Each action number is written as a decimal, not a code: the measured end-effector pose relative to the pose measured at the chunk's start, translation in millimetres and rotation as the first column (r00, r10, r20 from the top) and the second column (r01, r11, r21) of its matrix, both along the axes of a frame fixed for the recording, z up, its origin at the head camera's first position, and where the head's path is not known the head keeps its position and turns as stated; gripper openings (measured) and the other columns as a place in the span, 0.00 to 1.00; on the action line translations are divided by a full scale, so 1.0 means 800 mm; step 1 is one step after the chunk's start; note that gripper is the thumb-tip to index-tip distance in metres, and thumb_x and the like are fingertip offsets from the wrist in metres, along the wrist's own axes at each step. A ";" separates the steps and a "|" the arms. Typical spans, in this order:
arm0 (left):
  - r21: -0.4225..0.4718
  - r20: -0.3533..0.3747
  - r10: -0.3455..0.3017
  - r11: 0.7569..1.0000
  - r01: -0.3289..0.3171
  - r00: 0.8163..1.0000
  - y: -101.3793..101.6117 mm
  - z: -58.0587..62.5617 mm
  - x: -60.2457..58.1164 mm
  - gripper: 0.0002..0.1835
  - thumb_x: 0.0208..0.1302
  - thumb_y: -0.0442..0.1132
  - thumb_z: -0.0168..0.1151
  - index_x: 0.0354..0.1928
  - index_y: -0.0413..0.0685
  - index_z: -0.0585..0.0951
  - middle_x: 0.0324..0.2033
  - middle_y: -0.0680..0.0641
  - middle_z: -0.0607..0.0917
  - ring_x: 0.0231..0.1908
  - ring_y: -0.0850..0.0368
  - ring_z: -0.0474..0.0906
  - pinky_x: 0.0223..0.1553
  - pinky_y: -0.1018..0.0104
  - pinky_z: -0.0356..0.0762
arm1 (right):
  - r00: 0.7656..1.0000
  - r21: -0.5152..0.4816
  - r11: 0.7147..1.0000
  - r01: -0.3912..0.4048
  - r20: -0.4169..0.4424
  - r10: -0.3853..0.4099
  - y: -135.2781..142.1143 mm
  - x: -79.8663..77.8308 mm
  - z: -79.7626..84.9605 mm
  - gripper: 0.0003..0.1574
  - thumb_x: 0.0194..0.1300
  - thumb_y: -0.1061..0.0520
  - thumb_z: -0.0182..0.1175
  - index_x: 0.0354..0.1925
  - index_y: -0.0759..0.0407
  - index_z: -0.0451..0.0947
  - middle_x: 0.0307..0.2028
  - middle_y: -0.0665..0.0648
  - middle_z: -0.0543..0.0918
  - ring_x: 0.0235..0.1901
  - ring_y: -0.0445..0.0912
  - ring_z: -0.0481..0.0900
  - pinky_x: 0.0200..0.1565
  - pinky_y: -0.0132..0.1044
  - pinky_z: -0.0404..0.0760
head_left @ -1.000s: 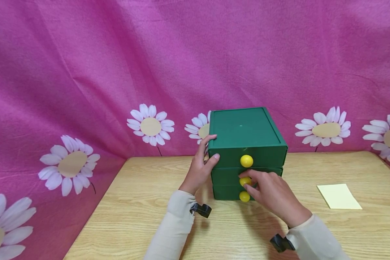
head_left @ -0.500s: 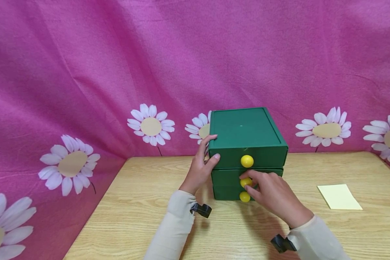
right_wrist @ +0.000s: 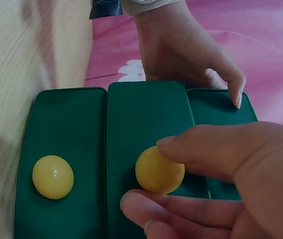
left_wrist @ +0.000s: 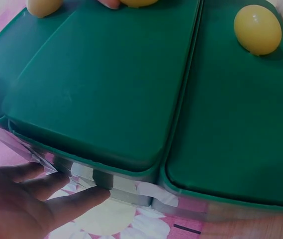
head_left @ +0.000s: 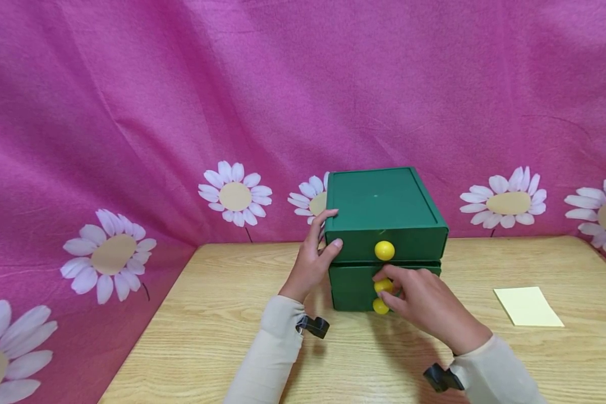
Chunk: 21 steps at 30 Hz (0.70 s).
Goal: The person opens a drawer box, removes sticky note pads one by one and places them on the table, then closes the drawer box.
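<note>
A green three-drawer box [head_left: 376, 202] stands on the table, a round yellow knob on each drawer. Its middle drawer [right_wrist: 146, 107] juts a little past the other two fronts. My right hand [head_left: 429, 297] pinches the middle knob [right_wrist: 159, 171] between thumb and fingers. At the box's upper left corner is my left hand [head_left: 308, 266], the thumb on the top drawer's front. Its other fingers [left_wrist: 76, 204] lie straight along the box's side in the left wrist view. The top knob [head_left: 384, 250] and bottom knob [right_wrist: 53, 177] are untouched.
A pale yellow square of paper [head_left: 528, 306] lies to the right on the wooden table [head_left: 222, 314]. Behind and to the left hangs a pink cloth [head_left: 283, 101] printed with white flowers. A black camera mount [head_left: 313, 326] sits on the left wrist.
The middle drawer has come slightly forward out of the box, and the right hand has moved a little toward me with its knob. The left hand has stayed at the corner.
</note>
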<state>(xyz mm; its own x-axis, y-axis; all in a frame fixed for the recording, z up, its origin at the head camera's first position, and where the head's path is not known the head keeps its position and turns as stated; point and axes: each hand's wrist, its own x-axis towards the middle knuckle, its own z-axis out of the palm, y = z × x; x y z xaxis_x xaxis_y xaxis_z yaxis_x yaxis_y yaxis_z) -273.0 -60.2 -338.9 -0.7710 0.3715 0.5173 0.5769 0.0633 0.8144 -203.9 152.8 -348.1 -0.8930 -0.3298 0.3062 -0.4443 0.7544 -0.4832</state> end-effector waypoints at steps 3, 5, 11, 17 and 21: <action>0.000 0.003 -0.001 1.000 0.001 1.000 0.000 0.000 0.000 0.29 0.69 0.37 0.50 0.70 0.48 0.58 0.67 0.41 0.66 0.64 0.52 0.66 0.56 0.52 0.72 | 1.000 0.006 1.000 -0.020 -0.001 0.020 0.000 0.000 0.001 0.09 0.59 0.59 0.66 0.41 0.53 0.81 0.28 0.43 0.83 0.28 0.36 0.81 0.30 0.36 0.78; 0.000 0.004 -0.001 1.000 0.001 1.000 -0.001 0.000 0.000 0.29 0.69 0.37 0.50 0.70 0.49 0.58 0.67 0.41 0.66 0.64 0.52 0.66 0.56 0.52 0.72 | 0.999 0.011 0.999 -0.032 -0.003 0.032 0.001 0.000 0.001 0.09 0.60 0.59 0.66 0.40 0.53 0.81 0.27 0.43 0.83 0.28 0.36 0.81 0.30 0.35 0.78; 0.003 -0.003 -0.005 1.000 0.005 1.000 -0.001 0.000 0.000 0.29 0.69 0.36 0.50 0.71 0.48 0.58 0.67 0.41 0.65 0.65 0.51 0.66 0.55 0.51 0.73 | 0.999 0.036 0.998 -0.052 -0.007 0.053 0.001 0.002 0.003 0.09 0.59 0.60 0.67 0.40 0.53 0.81 0.26 0.42 0.82 0.26 0.33 0.78 0.28 0.32 0.76; 0.001 0.000 -0.008 1.000 0.008 1.000 0.000 -0.001 -0.001 0.29 0.69 0.37 0.50 0.71 0.49 0.58 0.68 0.41 0.65 0.65 0.51 0.66 0.55 0.51 0.72 | 0.998 0.042 0.997 -0.062 0.007 0.062 0.002 0.003 0.005 0.09 0.59 0.60 0.67 0.39 0.52 0.80 0.27 0.42 0.82 0.25 0.33 0.78 0.28 0.31 0.77; 0.001 0.001 -0.007 1.000 0.007 1.000 -0.001 0.000 -0.001 0.29 0.69 0.37 0.50 0.71 0.49 0.58 0.68 0.41 0.65 0.65 0.51 0.65 0.56 0.50 0.72 | 0.998 0.048 0.997 -0.068 0.012 0.067 0.002 0.004 0.007 0.09 0.59 0.59 0.67 0.39 0.51 0.80 0.27 0.42 0.83 0.26 0.33 0.79 0.29 0.31 0.78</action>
